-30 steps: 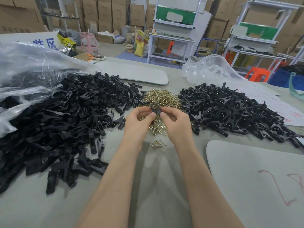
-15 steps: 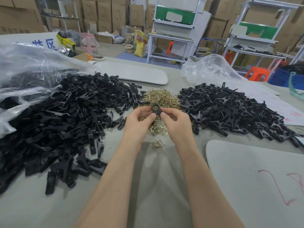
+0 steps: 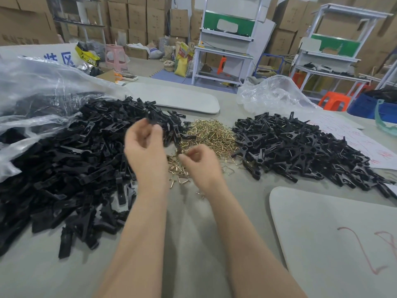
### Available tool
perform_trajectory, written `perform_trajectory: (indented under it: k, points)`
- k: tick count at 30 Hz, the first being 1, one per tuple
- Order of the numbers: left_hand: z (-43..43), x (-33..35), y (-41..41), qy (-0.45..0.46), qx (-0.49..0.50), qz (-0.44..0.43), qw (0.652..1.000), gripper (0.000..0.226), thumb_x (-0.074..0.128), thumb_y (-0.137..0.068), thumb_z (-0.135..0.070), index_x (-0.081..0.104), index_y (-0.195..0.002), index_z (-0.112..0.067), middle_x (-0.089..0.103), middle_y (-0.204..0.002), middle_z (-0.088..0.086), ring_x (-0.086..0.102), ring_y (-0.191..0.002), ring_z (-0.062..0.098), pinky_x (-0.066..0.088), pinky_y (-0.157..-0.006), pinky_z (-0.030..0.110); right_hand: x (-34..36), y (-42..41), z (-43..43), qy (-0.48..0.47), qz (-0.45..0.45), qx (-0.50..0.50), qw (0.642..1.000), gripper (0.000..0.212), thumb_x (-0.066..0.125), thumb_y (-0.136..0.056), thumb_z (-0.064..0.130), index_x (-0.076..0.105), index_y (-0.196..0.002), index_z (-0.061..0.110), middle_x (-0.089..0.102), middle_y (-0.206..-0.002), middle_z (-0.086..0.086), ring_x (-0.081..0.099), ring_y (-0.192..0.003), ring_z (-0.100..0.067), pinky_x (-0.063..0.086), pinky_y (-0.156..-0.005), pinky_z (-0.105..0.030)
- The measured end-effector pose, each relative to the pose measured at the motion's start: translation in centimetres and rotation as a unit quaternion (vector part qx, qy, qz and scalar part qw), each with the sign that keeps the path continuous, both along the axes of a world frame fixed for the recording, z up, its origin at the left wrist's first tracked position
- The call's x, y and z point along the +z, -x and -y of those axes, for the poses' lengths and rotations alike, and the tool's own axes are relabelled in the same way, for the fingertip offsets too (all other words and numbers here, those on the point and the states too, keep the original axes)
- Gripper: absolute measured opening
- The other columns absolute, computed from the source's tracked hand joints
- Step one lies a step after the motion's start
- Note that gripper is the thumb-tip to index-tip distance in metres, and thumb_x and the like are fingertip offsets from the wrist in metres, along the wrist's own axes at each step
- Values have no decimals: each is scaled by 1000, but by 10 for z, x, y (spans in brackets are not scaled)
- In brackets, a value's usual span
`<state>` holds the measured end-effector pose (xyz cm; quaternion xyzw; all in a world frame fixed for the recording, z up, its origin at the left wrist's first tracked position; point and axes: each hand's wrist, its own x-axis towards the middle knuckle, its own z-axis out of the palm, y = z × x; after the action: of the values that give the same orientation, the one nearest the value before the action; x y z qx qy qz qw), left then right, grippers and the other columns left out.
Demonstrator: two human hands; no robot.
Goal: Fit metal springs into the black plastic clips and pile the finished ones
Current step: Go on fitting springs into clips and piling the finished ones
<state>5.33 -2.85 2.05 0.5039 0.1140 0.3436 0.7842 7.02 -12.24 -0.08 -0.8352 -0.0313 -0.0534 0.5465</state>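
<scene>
Pinched in the left hand (image 3: 146, 147) fingertips, a black clip (image 3: 153, 120) hangs upper-centre of frame over the clip heap (image 3: 75, 158); blur hides its long axis. Right hand (image 3: 198, 163) curls above the springs (image 3: 211, 134), hold unclear.

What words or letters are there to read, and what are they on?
"区", blue, on the white sign; the character before it is half hidden.
Yellow bag: black letters, too blurred.
Paper: red writing, too blurred.
Grey board: red scrawl, unreadable.
Box: print too blurred.
</scene>
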Motion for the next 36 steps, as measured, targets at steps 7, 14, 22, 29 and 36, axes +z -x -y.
perform_trajectory:
  k: [7, 14, 22, 29, 36]
  points:
    - [-11, 2, 0, 78, 106, 8, 991, 18, 57, -92, -8, 53, -108, -16, 59, -100, -2, 58, -93, 6, 50, -95, 32, 3, -10, -41, 150, 18, 20, 988, 24, 61, -90, 26, 66, -111, 14, 66, -109, -6, 61, -98, -22, 49, -87, -31]
    - [0, -6, -4, 102, 65, -37, 992, 18, 57, -92, -7, 53, -109, -12, 61, -109, 8, 56, -93, 14, 49, -96, 37, -8, -14, -56, 386, 24, 27, 922, 31, 38, -97, 23, 53, -123, 13, 51, -130, -13, 41, -121, -32, 30, -97, -42]
    - [1, -10, -4, 107, 47, -45, 992, 15, 57, -92, -7, 53, -102, -18, 61, -101, 2, 58, -91, 9, 51, -86, 23, -9, -15, -52, 368, 24, 44, 929, 29, 42, -96, 25, 52, -121, 16, 54, -125, -10, 42, -120, -32, 29, -96, -43]
    - [0, -9, -3, 103, 53, -46, 992, 15, 58, -91, -7, 53, -101, -18, 61, -103, 5, 57, -92, 13, 50, -93, 32, -10, -15, -53, 372, 36, 49, 926, 22, 44, -93, 25, 59, -110, 23, 58, -119, -8, 43, -116, -31, 28, -93, -43]
    - [-1, -11, -5, 101, 52, -46, 992, 15, 58, -91, -7, 53, -103, -16, 61, -103, 4, 58, -91, 11, 51, -91, 28, -9, -13, -43, 260, 81, 50, 961, 18, 48, -93, 16, 61, -106, 17, 58, -108, -10, 51, -103, -29, 39, -85, -36]
